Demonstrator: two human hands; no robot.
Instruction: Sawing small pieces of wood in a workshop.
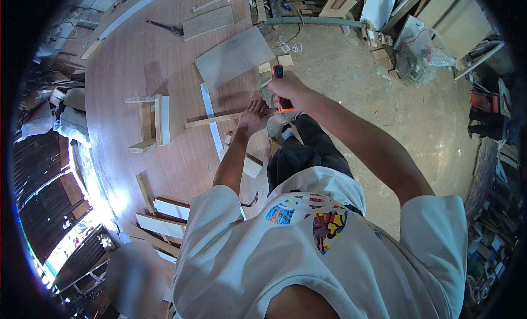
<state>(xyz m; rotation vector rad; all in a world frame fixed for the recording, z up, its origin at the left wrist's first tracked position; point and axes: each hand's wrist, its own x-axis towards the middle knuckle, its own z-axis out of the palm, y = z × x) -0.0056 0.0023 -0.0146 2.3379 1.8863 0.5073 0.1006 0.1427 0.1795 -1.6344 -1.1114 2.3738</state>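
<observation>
My right grip is closed around an orange and black power tool, which I hold upright just past the near edge of the counter, its black top showing above my knuckles and its orange base below them. My left grip lies open and flat, fingers spread, pressing on the end of a thin wooden strip that lies across the counter and touches a long white strip running the other way. The tool sits just beside that left grip, right at the strip's near end. Farther out on the counter, a flat grey board lies just beyond the tool, and a small wooden frame with a white side stands well to the left of my hands. A second board and a dark hand tool lie near the far side. Close to my body, a heap of wood and white offcuts is stacked at the counter's near end. Below my right arm is the dusty concrete floor.
</observation>
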